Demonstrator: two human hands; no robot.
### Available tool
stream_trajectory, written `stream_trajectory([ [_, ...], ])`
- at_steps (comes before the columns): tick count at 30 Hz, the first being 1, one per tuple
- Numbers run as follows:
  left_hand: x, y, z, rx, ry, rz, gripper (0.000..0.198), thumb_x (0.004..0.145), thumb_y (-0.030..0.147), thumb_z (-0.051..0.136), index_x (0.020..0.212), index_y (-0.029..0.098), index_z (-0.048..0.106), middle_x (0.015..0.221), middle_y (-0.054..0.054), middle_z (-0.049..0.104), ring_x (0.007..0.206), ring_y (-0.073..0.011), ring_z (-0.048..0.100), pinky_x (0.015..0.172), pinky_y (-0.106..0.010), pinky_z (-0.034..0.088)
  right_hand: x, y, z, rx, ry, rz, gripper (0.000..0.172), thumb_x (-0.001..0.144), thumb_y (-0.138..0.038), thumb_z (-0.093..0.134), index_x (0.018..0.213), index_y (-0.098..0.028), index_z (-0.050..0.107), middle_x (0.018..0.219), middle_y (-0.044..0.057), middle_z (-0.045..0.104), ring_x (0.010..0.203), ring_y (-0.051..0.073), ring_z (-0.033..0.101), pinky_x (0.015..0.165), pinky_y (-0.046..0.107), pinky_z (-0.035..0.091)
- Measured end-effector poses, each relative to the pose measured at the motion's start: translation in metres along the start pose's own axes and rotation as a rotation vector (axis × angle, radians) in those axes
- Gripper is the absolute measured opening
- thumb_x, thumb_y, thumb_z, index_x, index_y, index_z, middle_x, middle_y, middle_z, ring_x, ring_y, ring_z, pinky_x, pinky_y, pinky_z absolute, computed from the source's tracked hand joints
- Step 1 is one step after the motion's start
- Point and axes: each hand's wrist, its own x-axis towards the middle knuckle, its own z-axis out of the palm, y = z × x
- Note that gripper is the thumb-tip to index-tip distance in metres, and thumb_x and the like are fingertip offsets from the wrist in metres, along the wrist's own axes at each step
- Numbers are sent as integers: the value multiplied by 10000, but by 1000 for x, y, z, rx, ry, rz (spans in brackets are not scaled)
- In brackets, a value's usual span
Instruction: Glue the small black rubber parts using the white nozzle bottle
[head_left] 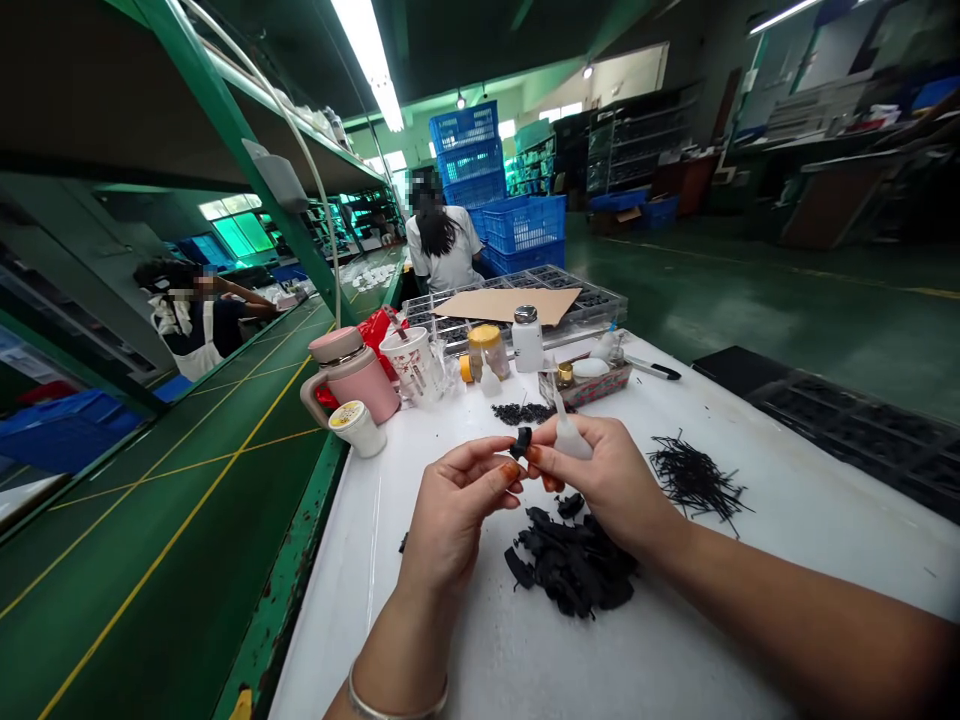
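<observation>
Work surface: white table [787, 520].

- Left hand [457, 505]: thumb and forefinger closed on a small black part [520, 440], held above the table's middle.
- Right hand [607, 480]: fingertips pinch the other side of the same part; the hand also grips a white squeeze bottle [570, 435], nozzle up.
- Directly below the hands: pile of black parts [574, 565].
- Right of the hands, apart: loose bundle of thin black rods [694, 480].
- Beyond the hands: heap of small black bits [521, 412], shallow tray [585, 385], white pump bottle [527, 340], amber jar [487, 350], patterned cup [411, 362], pink tumbler [352, 375], small white cup [357, 427].
- Far edge: cardboard sheet [506, 303] lying on clear compartment trays.
- Left: green conveyor belt [187, 470].
</observation>
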Motion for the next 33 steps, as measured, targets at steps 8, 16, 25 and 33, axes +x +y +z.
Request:
stream_trajectory([
  [8, 1, -2, -1, 71, 45, 18, 214, 709, 232, 772, 900, 137, 760, 829, -64, 739, 687, -89, 629, 618, -160, 513, 4, 8, 1, -95, -9, 10, 265, 716, -371, 763, 719, -128, 658, 566, -15, 576, 519, 85, 512, 486, 192, 416],
  [16, 3, 1, -4, 104, 126, 60, 198, 680, 232, 788, 863, 160, 767, 777, -36, 735, 663, -89, 636, 627, -166, 527, 13, -9, -24, -400, -52, -174, 343, 913, -500, 494, 1072, -201, 553, 769, 19, 640, 549, 132, 596, 415, 218, 406],
  [25, 4, 2, -4, 148, 146, 81, 164, 683, 209, 770, 841, 167, 774, 742, -29, 732, 635, -89, 630, 607, -172, 531, 8, -28, -47, -848, 6, -349, 325, 907, -381, 545, 1203, -247, 557, 769, 6, 681, 563, 138, 594, 537, 258, 444],
  [33, 3, 4, -1, 170, 167, 63, 192, 673, 183, 762, 856, 126, 766, 743, -45, 732, 627, -97, 634, 599, -181, 532, -6, -27, -35, -480, 330, -596, 225, 666, -305, 824, 826, -202, 705, 787, 9, 687, 654, 138, 601, 514, 228, 446],
])
